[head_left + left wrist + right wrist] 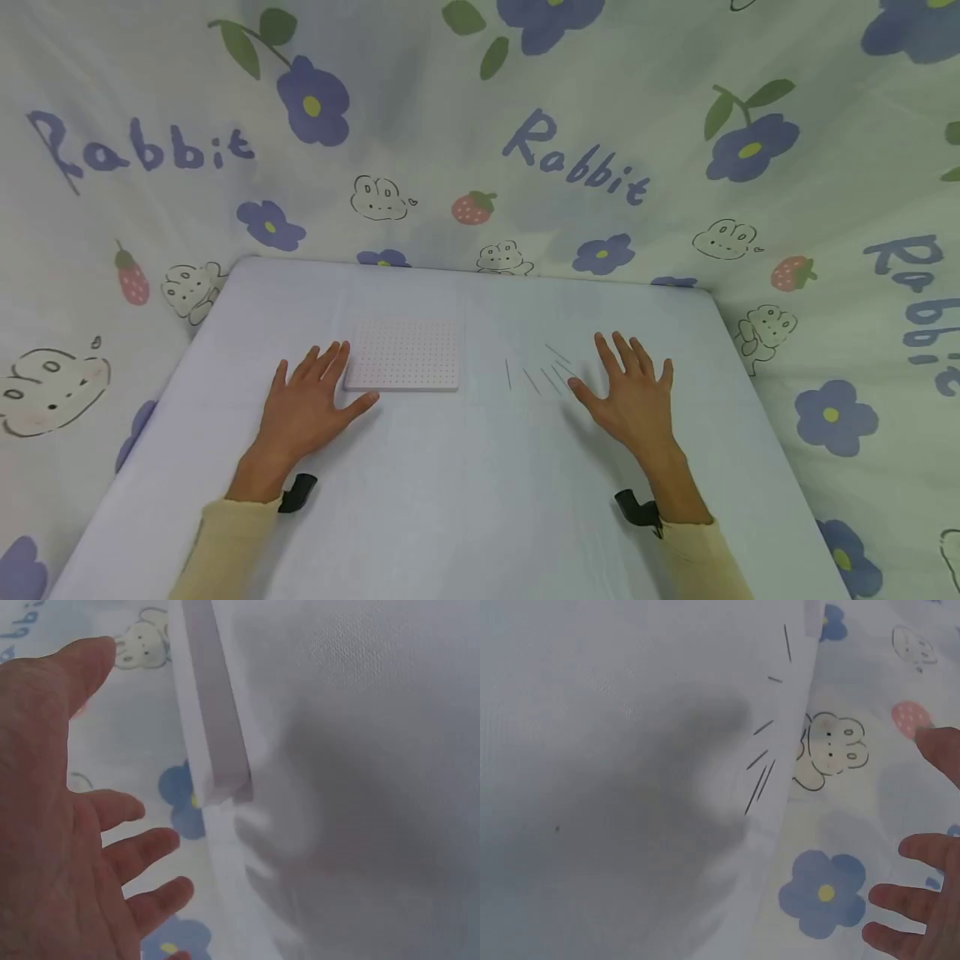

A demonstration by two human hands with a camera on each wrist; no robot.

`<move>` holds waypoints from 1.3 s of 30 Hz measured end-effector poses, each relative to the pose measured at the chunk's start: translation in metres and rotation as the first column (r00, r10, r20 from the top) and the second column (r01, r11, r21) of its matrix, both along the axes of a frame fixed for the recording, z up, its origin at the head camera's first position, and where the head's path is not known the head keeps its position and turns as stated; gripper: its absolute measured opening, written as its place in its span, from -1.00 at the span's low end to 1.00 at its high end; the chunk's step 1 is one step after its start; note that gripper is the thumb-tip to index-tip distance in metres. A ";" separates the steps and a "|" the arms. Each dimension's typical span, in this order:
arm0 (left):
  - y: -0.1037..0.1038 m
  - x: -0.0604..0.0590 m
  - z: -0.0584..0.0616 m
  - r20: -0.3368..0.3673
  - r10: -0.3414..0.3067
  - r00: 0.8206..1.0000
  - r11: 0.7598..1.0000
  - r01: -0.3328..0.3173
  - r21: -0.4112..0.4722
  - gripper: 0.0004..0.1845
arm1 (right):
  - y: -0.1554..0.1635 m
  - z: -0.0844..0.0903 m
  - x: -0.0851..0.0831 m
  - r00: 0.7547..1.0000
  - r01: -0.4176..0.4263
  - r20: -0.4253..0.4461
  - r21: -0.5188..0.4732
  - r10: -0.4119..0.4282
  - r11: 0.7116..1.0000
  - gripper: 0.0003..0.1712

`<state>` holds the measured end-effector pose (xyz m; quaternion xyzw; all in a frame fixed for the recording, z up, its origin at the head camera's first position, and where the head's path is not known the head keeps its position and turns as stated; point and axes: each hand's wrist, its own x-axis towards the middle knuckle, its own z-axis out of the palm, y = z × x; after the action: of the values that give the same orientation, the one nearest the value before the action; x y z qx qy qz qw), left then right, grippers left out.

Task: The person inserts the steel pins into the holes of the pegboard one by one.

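Note:
My left hand (313, 402) lies flat on the table with its fingers spread. Its fingertips sit beside the left edge of a pale pink dotted board (405, 355). In the left wrist view the same hand (52, 802) is spread open, and the board's edge (217, 712) runs along the cloth. My right hand (628, 390) also rests flat and spread, just right of several thin dark needles (542, 375) scattered on the cloth. The right wrist view shows those needles (759, 774) and only the fingertips (922, 900). Neither hand holds anything.
The table (465, 492) is covered in a pale lavender cloth. Printed fabric (570, 158) with flowers, rabbits and strawberries hangs behind it and on both sides. Black wrist straps (298, 492) show at both cuffs.

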<state>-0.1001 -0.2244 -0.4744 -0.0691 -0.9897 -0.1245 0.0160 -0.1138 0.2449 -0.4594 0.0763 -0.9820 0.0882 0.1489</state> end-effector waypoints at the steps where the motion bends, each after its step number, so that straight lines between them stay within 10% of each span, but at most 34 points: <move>1: 0.000 -0.002 -0.002 0.009 -0.002 1.000 1.000 0.002 0.005 0.08 | 0.000 -0.002 -0.002 1.000 -0.001 0.007 -0.001 0.001 1.000 -0.03; 39: 0.010 -0.021 -0.013 -0.019 0.021 1.000 1.000 -0.021 -0.007 -0.12 | -0.009 -0.036 -0.047 0.978 -0.030 0.206 0.006 0.028 1.000 -0.79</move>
<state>-0.1207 -0.2141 -0.4873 -0.0600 -0.9906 -0.1199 0.0266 -0.1610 0.2358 -0.4955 0.0815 -0.9913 0.0935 0.0446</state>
